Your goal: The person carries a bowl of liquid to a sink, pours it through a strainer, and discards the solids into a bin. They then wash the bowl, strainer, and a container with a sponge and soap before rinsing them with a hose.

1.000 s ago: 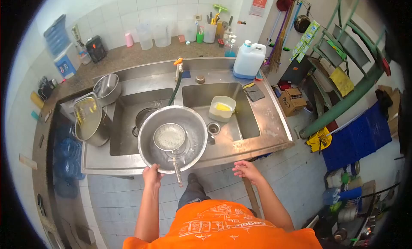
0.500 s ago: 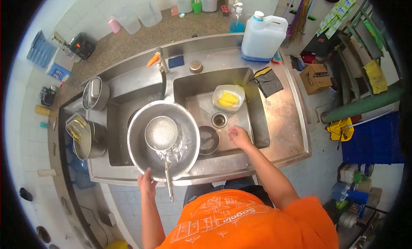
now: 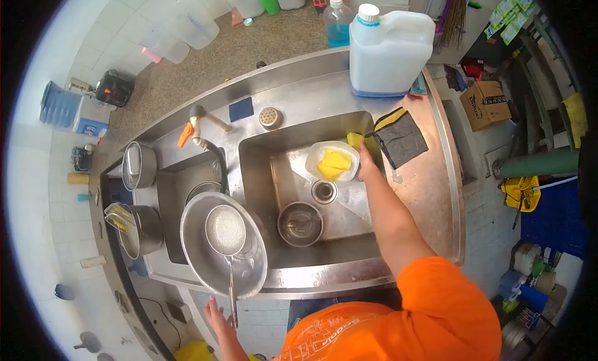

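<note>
- Left hand (image 3: 215,312): at 7 o'clock of the scene, below the sink's front edge. Its grip is closed on the near rim of the big steel bowl (image 3: 249,267), just beside the end of the strainer's handle.
- Big steel bowl: held over the front edge of the left basin (image 3: 171,202), at 9 o'clock of the small steel bowl.
- Strainer (image 3: 225,229): round mesh, lying inside the big steel bowl, its handle pointing to 6 o'clock past the rim.
- Right hand (image 3: 366,154): arm stretched across the right basin (image 3: 261,168), the hand at the 3 o'clock rim of the plastic tub (image 3: 311,155). I cannot tell whether its grip is wide or closed.
- Plastic tub: at the far end of the right basin, at 12 o'clock of the drain (image 3: 324,191). It holds yellow sponges (image 3: 333,160).
- Small steel bowl (image 3: 300,224): on the basin floor, at 7 o'clock of the drain.
- Dark cloth (image 3: 402,137): on the steel tabletop (image 3: 436,193), just beside the right hand at 3 o'clock.
- White jug (image 3: 389,46): upright, at 12 o'clock of the dark cloth.
- Tap (image 3: 202,127): orange lever, at the far side between the basins.
- Pots (image 3: 138,165): at 9 o'clock of the left basin.
</note>
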Demonstrator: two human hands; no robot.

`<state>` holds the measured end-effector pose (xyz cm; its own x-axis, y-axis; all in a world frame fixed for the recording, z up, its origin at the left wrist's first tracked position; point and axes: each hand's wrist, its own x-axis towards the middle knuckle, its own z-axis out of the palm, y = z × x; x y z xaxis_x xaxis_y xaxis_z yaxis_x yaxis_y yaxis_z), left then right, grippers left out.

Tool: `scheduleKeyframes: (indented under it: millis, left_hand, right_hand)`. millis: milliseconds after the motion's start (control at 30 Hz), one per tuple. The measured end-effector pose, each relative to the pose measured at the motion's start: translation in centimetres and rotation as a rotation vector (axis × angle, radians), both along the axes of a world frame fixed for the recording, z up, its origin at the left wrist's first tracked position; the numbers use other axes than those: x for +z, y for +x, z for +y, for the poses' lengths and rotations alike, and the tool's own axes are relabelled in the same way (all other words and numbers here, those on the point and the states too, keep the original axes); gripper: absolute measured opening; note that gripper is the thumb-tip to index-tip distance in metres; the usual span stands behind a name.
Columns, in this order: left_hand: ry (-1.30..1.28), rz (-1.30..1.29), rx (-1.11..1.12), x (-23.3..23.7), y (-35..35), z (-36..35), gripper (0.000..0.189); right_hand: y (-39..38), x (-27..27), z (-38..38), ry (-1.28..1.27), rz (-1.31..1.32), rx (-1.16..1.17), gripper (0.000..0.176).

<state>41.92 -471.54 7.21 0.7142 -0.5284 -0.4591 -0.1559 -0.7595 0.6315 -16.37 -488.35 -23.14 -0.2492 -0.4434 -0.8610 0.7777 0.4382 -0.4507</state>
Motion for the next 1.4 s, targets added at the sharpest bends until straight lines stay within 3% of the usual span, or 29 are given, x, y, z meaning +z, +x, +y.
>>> scheduleKeyframes:
  millis: [33,67,133,167,233,300,367,400,433,467,500,533,567,600,667,700,767,833,900,967,1033,1100,1167,1200,1267,1300,1333,1400]
  left_hand:
    - [0.002,-0.006,-0.001,-0.6,0.8,0.0,0.069]
    - [-0.086,-0.073,-0.09,-1.1,2.5,0.0,0.065]
    - [-0.178,-0.215,-0.217,-0.7,4.9,-0.7,0.057]
    - [-0.17,-0.227,-0.207,0.3,3.9,-1.2,0.057]
    - [-0.033,-0.063,-0.177,2.7,-1.3,-3.5,0.061]
    - [0.148,0.033,-0.074,2.9,-4.2,-5.1,0.068]
    - [0.112,0.098,0.056,1.6,-3.7,-5.7,0.072]
    - [0.103,0.094,0.094,-0.7,-0.8,-5.1,0.072]
    - [0.146,0.326,0.088,-3.6,3.5,-4.6,0.067]
    - [0.184,0.561,0.072,-4.9,6.1,-3.9,0.062]
    - [0.175,0.565,0.087,-4.6,6.4,-3.8,0.062]
    - [0.137,0.666,0.09,-4.6,6.7,-4.3,0.05]
    - [0.1,0.768,0.087,-4.7,6.9,-5.1,0.039]
    - [0.076,0.812,0.166,-4.2,6.7,-6.0,0.024]
    - [0.003,0.835,0.15,-3.8,5.9,-7.3,0.023]
    - [-0.065,0.85,0.132,-3.6,5.4,-7.7,0.022]
    - [-0.124,0.843,0.21,-2.3,3.1,-8.7,0.026]
    - [-0.33,0.976,0.322,-0.3,-0.8,-10.0,0.033]
    - [-0.338,0.969,0.356,-1.9,-1.3,-8.2,0.037]
    - [-0.27,1.075,0.103,-4.5,-1.8,-5.2,0.035]
    - [-0.07,1.106,-0.189,-4.4,-6.9,-5.5,0.03]
    - [0.182,0.955,-0.404,-6.1,-12.9,-7.8,0.033]
    - [0.227,1.013,-0.449,-12.8,-17.2,-9.7,0.034]
    - [0.326,0.997,-0.312,-19.0,-18.4,-10.3,0.035]
    - [0.5,0.865,-0.048,-29.0,-20.9,-12.2,0.035]
    - [0.573,0.746,0.078,-32.4,-22.0,-13.3,0.034]
    - [0.581,0.772,0.079,-35.9,-22.5,-13.4,0.034]
    - [0.461,0.803,0.371,-43.3,-23.5,-12.9,0.04]
  right_hand:
    - [0.3,2.3,-0.6,0.132,-0.122,-0.077,0.081]
    - [-0.2,-0.2,-1.1,0.132,-0.128,-0.074,0.081]
    - [-1.1,-8.3,-1.3,-0.105,-0.255,-0.362,0.075]
    - [-1.7,-8.6,-1.6,-0.099,-0.261,-0.387,0.065]
    - [-1.3,-8.3,-1.6,-0.438,0.044,-0.273,0.058]
    - [-0.6,-4.5,-1.8,-0.282,0.195,-0.326,0.043]
    - [1.3,2.9,-1.3,-0.311,1.015,0.051,0.042]
    - [3.1,8.2,-0.8,-0.327,1.329,0.112,0.04]
    - [5.2,12.5,-0.3,-0.339,1.647,0.165,0.037]
    - [6.0,14.2,0.1,-0.361,1.643,0.183,0.037]
    - [6.5,15.5,0.4,-0.369,1.683,0.424,0.032]
    - [6.7,16.1,0.2,-0.369,1.716,0.66,0.027]
    - [6.6,15.0,-0.5,-0.377,1.724,0.659,0.027]
    - [6.4,12.7,-1.4,-0.234,1.663,0.956,0.023]
    - [6.3,11.8,-3.9,0.107,1.328,1.483,0.022]
    - [6.3,11.0,-4.7,0.11,1.324,1.489,0.022]
    - [6.3,7.7,-5.3,0.189,1.244,1.619,0.044]
    - [6.3,4.3,-5.3,0.182,1.269,1.716,0.051]
    - [5.9,0.8,-5.9,0.167,1.291,1.813,0.058]
    - [5.5,-2.9,-7.1,0.09,1.235,1.992,0.053]
    - [5.1,-8.0,-7.4,0.106,1.279,1.939,0.049]
    - [4.7,-10.2,-6.8,0.133,1.323,1.905,0.047]
    - [4.3,-7.9,-7.3,0.017,1.201,2.133,0.041]
    - [4.1,-6.7,-7.2,0.033,1.201,2.143,0.041]
    - [3.4,-3.8,-6.9,-0.143,0.926,1.651,0.039]
    - [3.1,-2.2,-6.5,-0.118,0.939,1.661,0.039]
    - [3.2,-0.4,-5.7,-0.193,0.842,1.521,0.041]
    - [4.7,5.7,-4.1,-0.343,0.686,1.286,0.045]
